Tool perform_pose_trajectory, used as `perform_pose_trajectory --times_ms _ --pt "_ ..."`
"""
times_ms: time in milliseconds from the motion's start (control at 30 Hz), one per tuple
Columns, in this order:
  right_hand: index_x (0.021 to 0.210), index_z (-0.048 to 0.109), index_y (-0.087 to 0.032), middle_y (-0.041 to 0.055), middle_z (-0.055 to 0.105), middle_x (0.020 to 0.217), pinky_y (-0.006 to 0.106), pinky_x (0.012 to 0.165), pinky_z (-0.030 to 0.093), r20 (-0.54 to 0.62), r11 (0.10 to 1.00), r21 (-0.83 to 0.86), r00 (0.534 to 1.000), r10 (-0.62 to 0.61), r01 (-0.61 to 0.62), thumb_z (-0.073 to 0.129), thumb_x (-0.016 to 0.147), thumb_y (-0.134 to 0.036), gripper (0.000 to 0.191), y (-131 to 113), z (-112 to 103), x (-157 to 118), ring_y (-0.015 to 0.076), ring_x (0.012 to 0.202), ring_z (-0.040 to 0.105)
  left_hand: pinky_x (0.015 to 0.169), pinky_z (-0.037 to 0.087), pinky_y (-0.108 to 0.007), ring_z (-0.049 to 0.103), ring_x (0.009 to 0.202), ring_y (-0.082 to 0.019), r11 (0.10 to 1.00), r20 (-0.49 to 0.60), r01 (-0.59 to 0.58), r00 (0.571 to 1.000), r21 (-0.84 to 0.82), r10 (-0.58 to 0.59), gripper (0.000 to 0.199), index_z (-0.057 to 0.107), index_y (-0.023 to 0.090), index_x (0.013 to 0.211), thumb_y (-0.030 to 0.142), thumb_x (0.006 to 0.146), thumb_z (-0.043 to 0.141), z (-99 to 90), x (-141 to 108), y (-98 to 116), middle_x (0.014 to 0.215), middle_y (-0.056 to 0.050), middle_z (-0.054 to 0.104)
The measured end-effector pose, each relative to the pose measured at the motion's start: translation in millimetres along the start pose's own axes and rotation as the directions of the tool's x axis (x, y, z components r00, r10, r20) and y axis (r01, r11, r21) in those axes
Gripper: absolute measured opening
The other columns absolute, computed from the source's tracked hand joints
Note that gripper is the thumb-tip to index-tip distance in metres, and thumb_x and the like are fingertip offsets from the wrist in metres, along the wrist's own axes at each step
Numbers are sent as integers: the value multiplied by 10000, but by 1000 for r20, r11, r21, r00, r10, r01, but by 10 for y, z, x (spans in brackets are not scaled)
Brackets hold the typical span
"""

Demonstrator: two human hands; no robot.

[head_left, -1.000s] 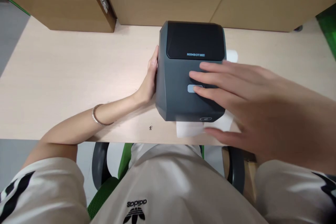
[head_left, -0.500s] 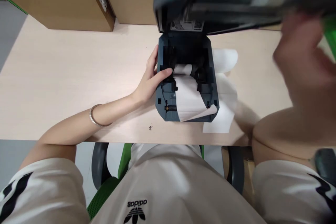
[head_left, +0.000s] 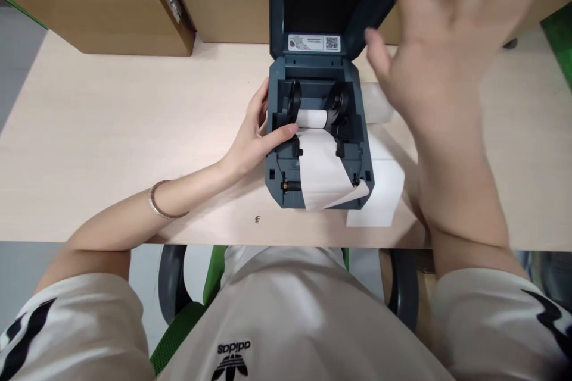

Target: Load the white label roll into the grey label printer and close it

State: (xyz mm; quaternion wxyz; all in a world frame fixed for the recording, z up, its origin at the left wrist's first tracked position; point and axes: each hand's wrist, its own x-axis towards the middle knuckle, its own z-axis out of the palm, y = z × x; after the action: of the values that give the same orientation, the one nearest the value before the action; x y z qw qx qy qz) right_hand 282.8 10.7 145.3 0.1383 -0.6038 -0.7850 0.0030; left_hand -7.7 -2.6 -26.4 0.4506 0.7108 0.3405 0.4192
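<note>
A dark label printer (head_left: pixel 276 193) stands on the table with its lid (head_left: pixel 277 6) raised upright. My left hand (head_left: pixel 259 140) grips the printer's left wall, fingers outside and thumb over the edge beside the paper roll (head_left: pixel 311 118). That white roll sits between two black holders, and its paper strip (head_left: pixel 322 166) runs forward across the roller, its front right corner curled up. In the air to the right of the lid, my right hand (head_left: pixel 451 30) is open, fingers spread and somewhat blurred. I cannot tell whether its thumb side touches the lid's edge.
White paper sheets (head_left: pixel 382 175) lie along the printer's right side. Cardboard boxes (head_left: pixel 134 6) stand behind the table (head_left: pixel 111 131) at the back left. A small dark scrap (head_left: pixel 257 219) lies near the front edge. Something green (head_left: pixel 558 41) is at the far right.
The lid has swung up and back to upright, showing the printer's inside more fully. My right hand has moved left and up, and its fingers have spread. My left hand has hardly moved.
</note>
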Motion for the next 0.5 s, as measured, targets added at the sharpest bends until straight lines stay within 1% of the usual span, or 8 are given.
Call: perform_pose_trajectory --times_ms 67,133,233,300,333,400,433,500 --pt "1951 427 -240 140 95 2058 630 1556 -146 -68 969 -246 998 -15 -2 394 1186 -902 1013 -20 114 37 402 1951 -4 1589 365 -621 353 1919 -405 1000 7 6 1000 -7 -6 1042 272 518 1913 725 1046 812 4 0 -3 2058 43 330" --pt "1913 490 -203 166 125 2047 606 1585 -58 -43 945 -327 998 -36 20 436 1232 -788 899 -53 199 27 396 1946 71 1574 390 -628 388 1901 -409 1000 3 18 1000 -9 -18 1028 263 519 1920 690 1057 792 17 0 13 2052 42 342" --pt "1808 620 -156 94 110 2053 626 1608 -29 -17 963 -254 995 -95 87 440 1271 -594 716 -116 242 -7 410 1945 33 1552 420 -649 426 1874 -428 999 -18 40 999 10 -39 1010 281 512 1923 640 1054 780 32 -1 53 2040 33 368" --pt "1664 743 -189 37 305 2016 645 1623 0 9 969 -194 988 -155 153 335 1279 -454 620 -139 249 -17 375 1942 157 1537 445 -653 438 1863 -438 998 -30 50 998 25 -50 1013 299 499 1924 618 1043 784 26 5 74 2032 27 385" --pt "1599 783 -217 34 449 1952 666 1624 70 50 970 -161 983 -177 183 289 1263 -370 617 -137 256 -17 357 1913 281 1529 459 -655 443 1858 -440 998 -33 53 998 31 -52 1020 304 494 1925 609 1035 790 20 10 81 2024 25 403" --pt "1520 825 -246 65 679 1756 699 1561 322 138 975 -83 971 -196 209 290 1185 -238 632 -99 276 -15 346 1762 545 1515 485 -660 449 1854 -442 998 -30 52 998 45 -51 1035 313 490 1927 592 1019 799 2 23 94 2000 25 455" --pt "1490 841 -240 84 732 1680 690 1494 443 168 977 -30 964 -205 213 335 1135 -212 619 -64 284 -15 355 1676 627 1511 493 -663 449 1854 -443 997 -27 49 998 53 -48 1036 319 486 1927 586 1014 799 -7 29 100 1990 26 475" --pt "1429 865 -226 105 756 1636 675 1395 553 180 970 84 954 -239 227 426 1059 -230 575 19 281 -18 385 1595 679 1520 487 -661 437 1863 -444 997 -18 44 999 69 -43 1014 339 468 1925 579 1021 783 -27 34 112 1992 31 479"
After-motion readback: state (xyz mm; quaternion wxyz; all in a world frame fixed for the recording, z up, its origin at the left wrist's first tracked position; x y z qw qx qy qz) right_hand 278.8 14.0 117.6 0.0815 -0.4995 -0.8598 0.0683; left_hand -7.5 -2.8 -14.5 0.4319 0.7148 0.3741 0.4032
